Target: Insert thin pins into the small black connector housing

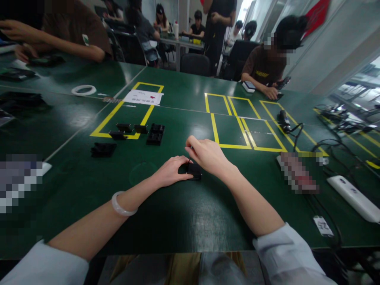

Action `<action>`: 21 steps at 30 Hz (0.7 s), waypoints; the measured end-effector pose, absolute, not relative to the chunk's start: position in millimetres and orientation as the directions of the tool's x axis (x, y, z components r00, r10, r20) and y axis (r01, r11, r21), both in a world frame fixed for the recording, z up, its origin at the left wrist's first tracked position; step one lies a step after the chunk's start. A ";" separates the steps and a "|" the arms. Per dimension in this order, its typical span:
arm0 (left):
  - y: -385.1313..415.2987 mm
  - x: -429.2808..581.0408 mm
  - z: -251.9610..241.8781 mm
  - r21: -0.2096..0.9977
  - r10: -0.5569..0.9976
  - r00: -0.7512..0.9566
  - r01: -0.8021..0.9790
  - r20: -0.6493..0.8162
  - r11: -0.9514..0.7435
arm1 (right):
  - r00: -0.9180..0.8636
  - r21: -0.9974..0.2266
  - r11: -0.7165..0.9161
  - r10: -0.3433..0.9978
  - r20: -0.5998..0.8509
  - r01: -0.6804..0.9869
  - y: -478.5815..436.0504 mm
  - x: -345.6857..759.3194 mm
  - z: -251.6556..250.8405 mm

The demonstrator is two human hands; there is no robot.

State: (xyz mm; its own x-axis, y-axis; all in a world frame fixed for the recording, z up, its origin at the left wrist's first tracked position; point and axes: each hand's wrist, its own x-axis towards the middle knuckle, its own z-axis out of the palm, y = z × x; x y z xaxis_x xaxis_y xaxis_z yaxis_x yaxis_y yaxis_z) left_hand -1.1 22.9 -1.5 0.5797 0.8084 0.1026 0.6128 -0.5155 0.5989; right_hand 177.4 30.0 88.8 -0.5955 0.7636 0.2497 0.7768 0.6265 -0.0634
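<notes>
On the green table in front of me lies a small black block-shaped part [195, 171]. Thumb and fingers of my left hand [170, 172] grip it from its left side. My right hand [208, 154] is bent over the same part with its fingers closed together. A thin dark line runs down from those fingers to the part, too small to name; the fingertips are partly hidden. Further left are several black parts like it, among them an upright one [141, 129], a stacked pair [156, 133] and one lying flat [103, 149].
Yellow tape rectangles [234, 146] mark the table [178, 221]. A paper sheet [143, 97] and a white ring [84, 90] lie beyond. At right are a white power strip [353, 198], cables [329, 144] and a blurred-out device [298, 172]. Co-workers [264, 67] sit across.
</notes>
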 end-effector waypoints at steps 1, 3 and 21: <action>23.0 -1.0 -1.6 0.598 0.809 0.579 0.614 0.101 -0.515 | -0.593 -0.063 0.623 0.767 0.247 0.779 30.0 177.4 88.6; 23.2 -0.9 -1.9 0.597 0.811 0.576 0.616 0.104 -0.515 | -0.593 -0.076 0.625 0.767 0.245 0.777 29.8 177.4 88.5; 24.3 -2.0 -5.4 0.593 0.810 0.575 0.614 0.116 -0.521 | -0.592 -0.047 0.621 0.765 0.254 0.782 27.9 173.7 88.7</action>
